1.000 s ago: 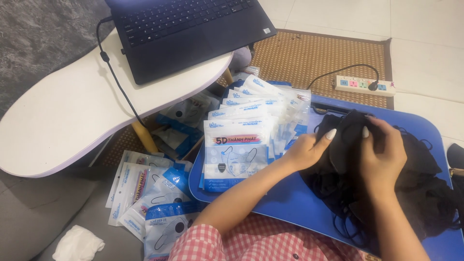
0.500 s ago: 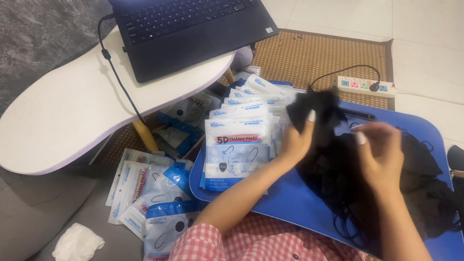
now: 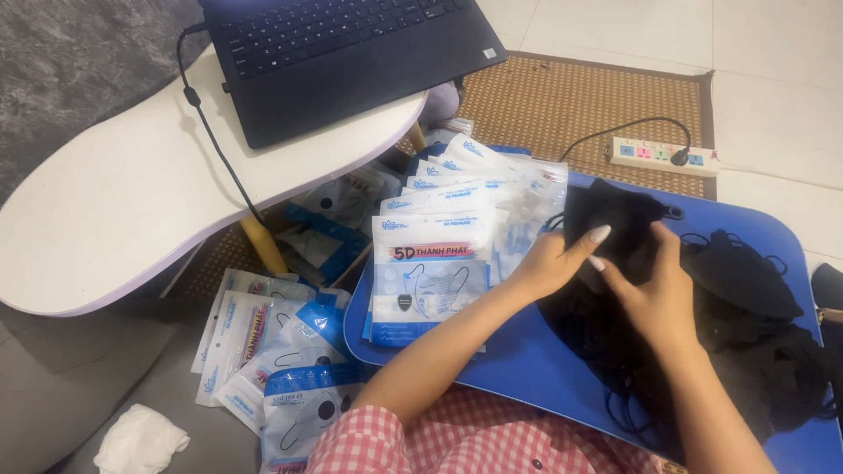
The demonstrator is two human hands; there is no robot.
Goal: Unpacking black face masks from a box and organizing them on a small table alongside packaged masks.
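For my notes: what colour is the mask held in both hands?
Black. The mask shows best in the head view, over the blue tray.

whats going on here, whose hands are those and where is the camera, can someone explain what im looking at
There is no machine here: these are a person's two bare hands, filmed by one camera worn on that person's head and looking down, so you see what they see. The left hand and right hand together hold a black fabric face mask above a blue plastic lap tray. On the tray's left side lies a fanned stack of clear and white mask pouches with blue print; on its right, a loose pile of black masks with ear loops. More pouches lie scattered on the floor, near a crumpled white tissue. Further up stands a white curved table carrying a dark open laptop, and a white power strip lies at the edge of a woven brown mat.
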